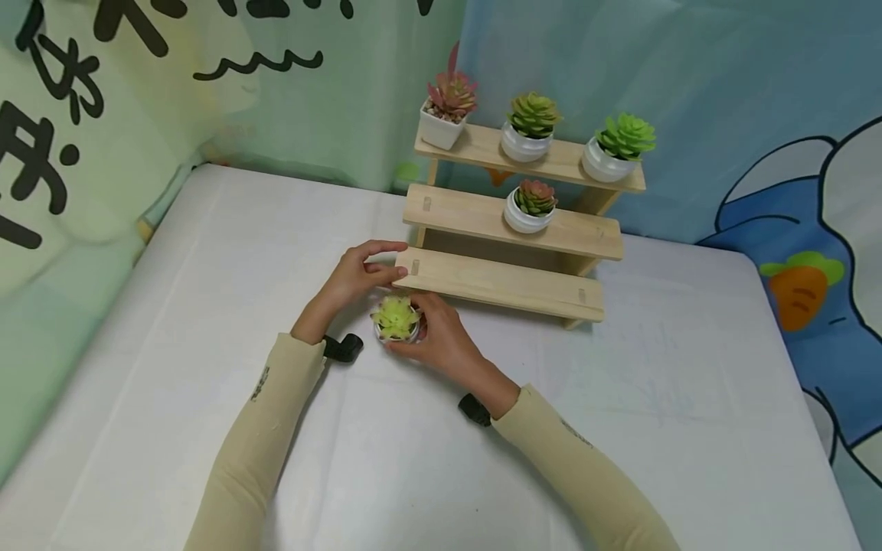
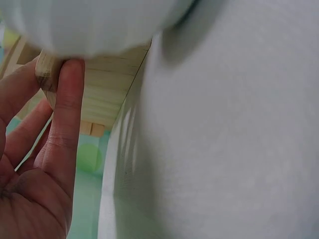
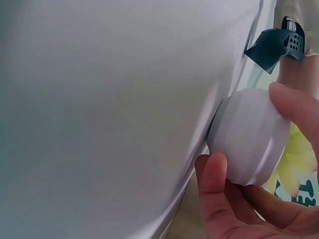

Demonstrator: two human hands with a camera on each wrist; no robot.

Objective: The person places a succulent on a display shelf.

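Note:
My right hand (image 1: 444, 337) holds a small yellow-green succulent (image 1: 396, 317) in a white round pot (image 3: 249, 137), thumb on one side and fingers on the other. The pot is at or just above the white cloth, in front of the shelf's left end; I cannot tell if it touches. My left hand (image 1: 354, 277) pinches the left end of the lowest board of a three-tier wooden shelf (image 1: 499, 285), thumb and fingers on either side of the wood (image 2: 48, 72). The white pot (image 2: 94, 25) fills the top of the left wrist view, close to that hand.
On the top tier stand a reddish succulent in a square pot (image 1: 442, 128), a green one (image 1: 527, 145) and a bright green one (image 1: 609, 162). A red-green succulent (image 1: 527, 214) is on the middle tier. Printed curtains (image 1: 310, 115) hang behind the white-covered table (image 1: 661, 428).

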